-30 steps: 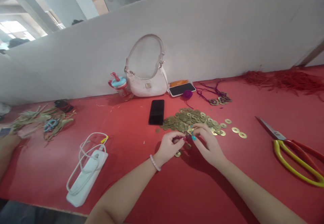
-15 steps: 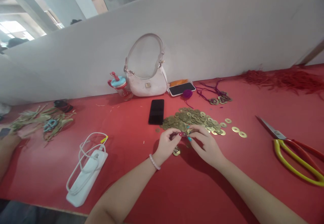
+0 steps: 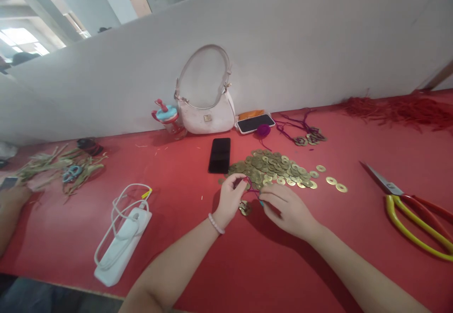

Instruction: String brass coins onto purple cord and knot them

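Observation:
Between my two hands runs a thin purple cord [image 3: 252, 190], bent into a loop near my left fingertips. My left hand [image 3: 231, 199], with a pale bead bracelet at the wrist, pinches one part of the cord. The fingers of my right hand [image 3: 286, 209] are closed on another part, near its end of the loop. Just below my left fingers lie a few brass coins [image 3: 244, 207] that seem tied to the cord. Beyond both hands spreads a heap of brass coins with holes [image 3: 272, 167].
Large scissors [image 3: 403, 199] lie at right. A black phone [image 3: 220, 156], white handbag [image 3: 207, 114], cup [image 3: 170, 117], second phone [image 3: 255, 123] and purple cord ball [image 3: 263, 130] stand behind. Left are a power strip [image 3: 123, 247] and another person's hand [image 3: 16, 197]. Red strands [image 3: 399, 110] line the back.
My hands have moved slightly apart, drawing out the purple cord, and a loop now shows between them. My right hand has shifted a little down.

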A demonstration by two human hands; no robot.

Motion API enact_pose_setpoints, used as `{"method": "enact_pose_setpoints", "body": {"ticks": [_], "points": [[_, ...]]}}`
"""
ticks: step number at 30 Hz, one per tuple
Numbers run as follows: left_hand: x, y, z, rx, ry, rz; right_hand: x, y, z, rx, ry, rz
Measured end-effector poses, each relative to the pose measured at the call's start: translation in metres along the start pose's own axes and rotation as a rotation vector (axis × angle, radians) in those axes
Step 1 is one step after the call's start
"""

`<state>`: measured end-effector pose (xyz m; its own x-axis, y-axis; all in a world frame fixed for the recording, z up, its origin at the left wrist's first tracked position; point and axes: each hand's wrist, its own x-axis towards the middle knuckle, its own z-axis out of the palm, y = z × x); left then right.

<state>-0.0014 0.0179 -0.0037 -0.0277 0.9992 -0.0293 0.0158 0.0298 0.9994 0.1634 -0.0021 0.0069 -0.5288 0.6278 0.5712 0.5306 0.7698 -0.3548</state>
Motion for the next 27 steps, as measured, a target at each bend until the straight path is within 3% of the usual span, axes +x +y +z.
{"method": "enact_pose_setpoints", "body": {"ticks": [5,9,12,21,27], "points": [[-0.003,0.003,0.001,0.137,-0.145,0.173,-0.001,-0.001,0.001,-0.006,0.035,-0.032],[-0.007,0.006,0.002,0.23,-0.264,0.306,-0.002,0.005,0.003,0.02,0.145,0.075],[-0.008,0.006,0.002,0.223,-0.283,0.299,-0.002,0.009,0.004,0.055,0.179,0.188],[-0.007,0.006,0.001,0.2,-0.249,0.247,-0.004,0.01,0.009,0.199,0.116,0.482],[-0.007,0.006,0.001,0.165,-0.27,0.215,-0.002,0.007,0.006,0.255,0.062,0.533]]}}
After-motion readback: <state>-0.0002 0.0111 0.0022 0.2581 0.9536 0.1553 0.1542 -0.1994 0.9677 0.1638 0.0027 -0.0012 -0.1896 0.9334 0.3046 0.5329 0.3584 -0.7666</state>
